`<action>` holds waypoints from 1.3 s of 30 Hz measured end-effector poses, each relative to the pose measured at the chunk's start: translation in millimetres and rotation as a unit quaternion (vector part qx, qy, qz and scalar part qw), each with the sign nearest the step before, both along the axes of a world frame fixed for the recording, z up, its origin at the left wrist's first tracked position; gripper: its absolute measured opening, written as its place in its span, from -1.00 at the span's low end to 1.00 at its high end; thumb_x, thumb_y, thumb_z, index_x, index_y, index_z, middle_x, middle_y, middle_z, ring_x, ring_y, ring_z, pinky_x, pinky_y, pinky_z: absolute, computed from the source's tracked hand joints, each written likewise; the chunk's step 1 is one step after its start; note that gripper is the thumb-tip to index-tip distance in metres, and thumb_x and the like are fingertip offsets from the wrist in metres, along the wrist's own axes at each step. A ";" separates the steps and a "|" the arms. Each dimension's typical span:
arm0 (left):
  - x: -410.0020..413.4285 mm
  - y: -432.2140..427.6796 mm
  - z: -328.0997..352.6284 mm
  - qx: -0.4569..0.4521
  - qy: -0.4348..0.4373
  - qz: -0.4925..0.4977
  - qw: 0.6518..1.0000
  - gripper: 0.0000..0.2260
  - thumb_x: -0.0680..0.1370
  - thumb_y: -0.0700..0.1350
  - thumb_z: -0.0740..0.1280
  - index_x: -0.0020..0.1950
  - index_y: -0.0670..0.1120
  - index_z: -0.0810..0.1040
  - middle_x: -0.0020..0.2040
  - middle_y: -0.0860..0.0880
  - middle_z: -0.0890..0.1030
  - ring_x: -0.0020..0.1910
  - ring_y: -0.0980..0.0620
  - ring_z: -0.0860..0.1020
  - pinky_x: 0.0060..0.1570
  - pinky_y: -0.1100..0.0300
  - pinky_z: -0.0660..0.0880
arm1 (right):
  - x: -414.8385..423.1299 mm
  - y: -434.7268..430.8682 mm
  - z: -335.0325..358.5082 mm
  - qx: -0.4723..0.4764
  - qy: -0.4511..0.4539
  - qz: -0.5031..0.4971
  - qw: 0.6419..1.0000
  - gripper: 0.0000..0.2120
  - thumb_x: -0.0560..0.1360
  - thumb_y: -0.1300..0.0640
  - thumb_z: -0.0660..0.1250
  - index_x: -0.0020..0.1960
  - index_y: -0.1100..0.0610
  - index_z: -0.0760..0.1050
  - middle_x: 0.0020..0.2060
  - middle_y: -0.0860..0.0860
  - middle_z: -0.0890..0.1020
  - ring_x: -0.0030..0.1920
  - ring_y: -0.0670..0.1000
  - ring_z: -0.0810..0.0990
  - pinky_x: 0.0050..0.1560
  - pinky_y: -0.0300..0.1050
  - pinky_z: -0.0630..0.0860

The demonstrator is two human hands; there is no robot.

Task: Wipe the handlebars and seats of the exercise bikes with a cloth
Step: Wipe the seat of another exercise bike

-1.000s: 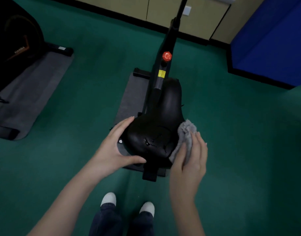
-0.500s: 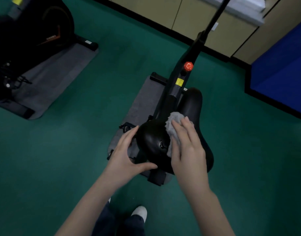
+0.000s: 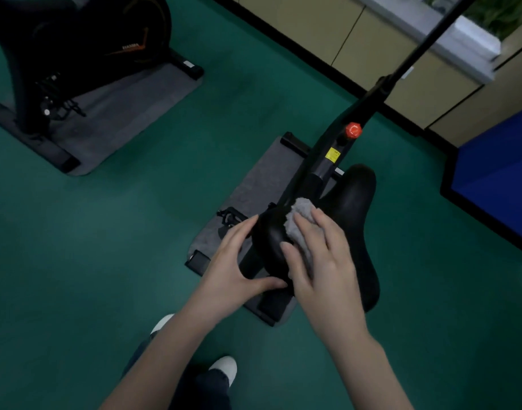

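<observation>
A black bike seat (image 3: 353,220) fills the middle of the head view, its narrow end pointing up right. My right hand (image 3: 319,255) lies flat on top of the seat's wide rear part and presses a grey cloth (image 3: 299,220) onto it. My left hand (image 3: 236,267) cups the seat's left rear edge, thumb underneath the rim, fingers spread. The bike's black frame post (image 3: 339,143) with a red knob (image 3: 353,130) rises beyond the seat. Its handlebars are out of frame.
A second black exercise bike (image 3: 76,45) stands on a grey mat (image 3: 120,113) at the upper left. A grey mat (image 3: 259,184) lies under this bike. Beige wall panels (image 3: 327,25) run behind, a blue panel (image 3: 496,173) at right. Green floor (image 3: 135,247) all around; my white shoes (image 3: 224,368) below.
My right hand has slid the cloth from the seat's right edge up onto its top and toward the left. The view has swung left, bringing the second bike into sight. My left hand stays at the seat's rim.
</observation>
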State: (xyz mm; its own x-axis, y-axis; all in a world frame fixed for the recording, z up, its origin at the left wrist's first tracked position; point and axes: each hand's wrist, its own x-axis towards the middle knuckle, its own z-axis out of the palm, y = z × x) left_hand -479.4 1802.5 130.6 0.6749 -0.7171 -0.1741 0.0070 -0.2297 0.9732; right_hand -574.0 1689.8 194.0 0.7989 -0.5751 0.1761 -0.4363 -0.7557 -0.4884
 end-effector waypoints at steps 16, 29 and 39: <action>-6.3 -2.6 -4.9 -0.004 0.019 0.028 0.999 -0.09 0.21 0.10 0.60 0.47 0.13 0.22 0.43 0.29 0.26 0.40 0.38 0.18 0.43 0.24 0.19 | 26.2 -10.3 7.2 0.004 0.010 0.124 0.992 -0.73 0.54 0.23 0.30 0.23 0.17 0.56 0.26 0.00 0.51 0.32 -0.05 0.42 0.38 -0.30 0.26; -42.4 -5.0 -12.0 -0.042 0.125 0.107 0.985 -0.06 0.18 0.26 0.54 0.47 0.19 0.19 0.41 0.24 0.30 0.39 0.29 0.28 0.39 0.11 0.31 | 65.1 -46.0 16.8 0.002 0.110 0.253 0.961 -0.74 0.55 0.08 0.22 0.13 0.13 0.61 0.09 -0.01 0.61 0.12 -0.06 0.57 0.19 -0.34 0.38; -88.6 -20.5 2.5 -0.203 0.350 0.202 0.892 -0.64 0.43 -0.36 0.42 0.20 -0.14 0.53 -0.05 -0.14 0.62 -0.09 0.06 0.58 0.02 0.30 0.50 | 72.0 -52.7 28.0 0.001 0.180 0.493 0.851 -0.79 0.53 0.11 0.30 0.06 0.16 0.64 0.06 0.00 0.63 0.21 -0.04 0.54 0.32 -0.09 0.40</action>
State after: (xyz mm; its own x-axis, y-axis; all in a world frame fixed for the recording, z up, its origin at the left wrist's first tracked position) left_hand -568.0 1782.0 133.1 0.7203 -0.5396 -0.4360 0.6480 0.2991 0.7004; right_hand -502.1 1637.1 222.0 0.8957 0.4054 -0.1829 0.2871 -0.8410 -0.4586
